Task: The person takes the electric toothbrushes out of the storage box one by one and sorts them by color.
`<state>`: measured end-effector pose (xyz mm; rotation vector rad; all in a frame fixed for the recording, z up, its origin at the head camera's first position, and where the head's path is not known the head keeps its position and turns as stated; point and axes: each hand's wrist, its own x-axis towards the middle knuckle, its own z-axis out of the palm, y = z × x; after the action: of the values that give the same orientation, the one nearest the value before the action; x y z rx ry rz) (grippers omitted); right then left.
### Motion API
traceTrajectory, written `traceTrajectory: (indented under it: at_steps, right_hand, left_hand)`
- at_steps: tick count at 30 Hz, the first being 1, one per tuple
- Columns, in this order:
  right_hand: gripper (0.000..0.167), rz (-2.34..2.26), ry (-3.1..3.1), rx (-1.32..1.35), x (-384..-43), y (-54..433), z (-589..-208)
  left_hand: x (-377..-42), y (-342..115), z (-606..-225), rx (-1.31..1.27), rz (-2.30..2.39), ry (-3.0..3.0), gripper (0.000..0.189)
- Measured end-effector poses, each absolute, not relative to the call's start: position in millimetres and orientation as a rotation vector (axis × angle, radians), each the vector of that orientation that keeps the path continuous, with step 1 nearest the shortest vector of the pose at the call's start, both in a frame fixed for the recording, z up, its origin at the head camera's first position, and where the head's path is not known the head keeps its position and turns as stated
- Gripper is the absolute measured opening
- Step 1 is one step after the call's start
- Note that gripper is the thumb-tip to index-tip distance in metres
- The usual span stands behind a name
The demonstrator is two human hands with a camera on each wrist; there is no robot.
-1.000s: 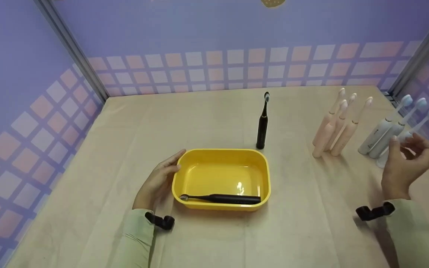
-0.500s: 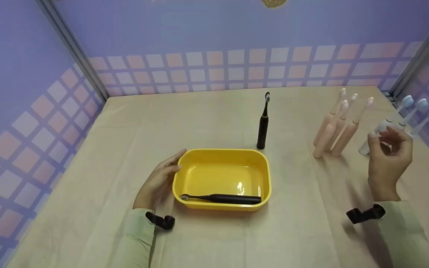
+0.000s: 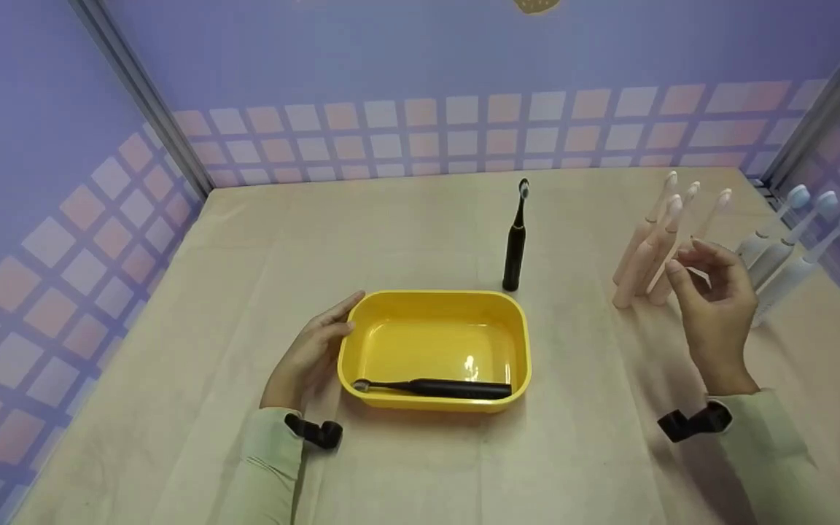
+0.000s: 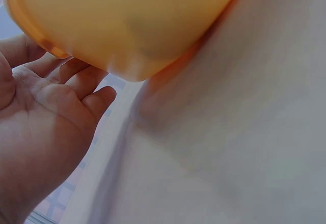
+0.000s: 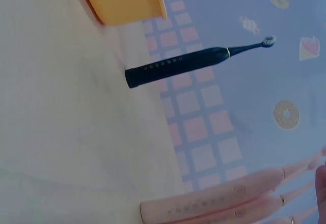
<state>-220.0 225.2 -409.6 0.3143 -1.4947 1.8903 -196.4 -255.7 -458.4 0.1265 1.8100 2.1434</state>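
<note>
My left hand (image 3: pixel 307 357) holds the left wall of a yellow tray (image 3: pixel 434 295), its thumb at the rim and fingers along the outside. In the left wrist view the fingers meet the underside of the tray's rim. A black electric toothbrush (image 3: pixel 456 389) lies along the tray's near side, head to the left. My right hand (image 3: pixel 719 313), thumb and fingers loosely bent with a gap between them, is in front of the pink electric toothbrushes (image 3: pixel 642 266). It overlaps the rightmost one. A fingertip (image 5: pixel 321 193) shows at the right wrist view's edge.
Another black electric toothbrush (image 3: pixel 514 255) stands upright behind the tray's right back corner. To the right, three white electric toothbrushes (image 3: pixel 788 288) with bluish heads stand near the table's edge. Patterned purple panels (image 3: pixel 420 58) wall in the table.
My right hand has moved left, from the white toothbrushes to in front of the pink ones, uncovering the white ones. The left hand and tray stay in place.
</note>
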Motion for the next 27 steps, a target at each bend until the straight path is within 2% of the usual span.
traceTrajectory:
  at_steps: [18, 27]
  right_hand:
    - [0.048, 1.749, -2.187, 0.631, -206.4, 189.2, -394.1]
    - [0.049, 1.669, -2.341, 0.824, -206.9, 168.7, -392.3]
  left_hand:
    - [-196.5, -256.3, -458.0, 0.134, 2.123, 1.839, 0.058]
    - [-196.6, -255.1, -458.2, 0.123, 2.127, 1.831, 0.059]
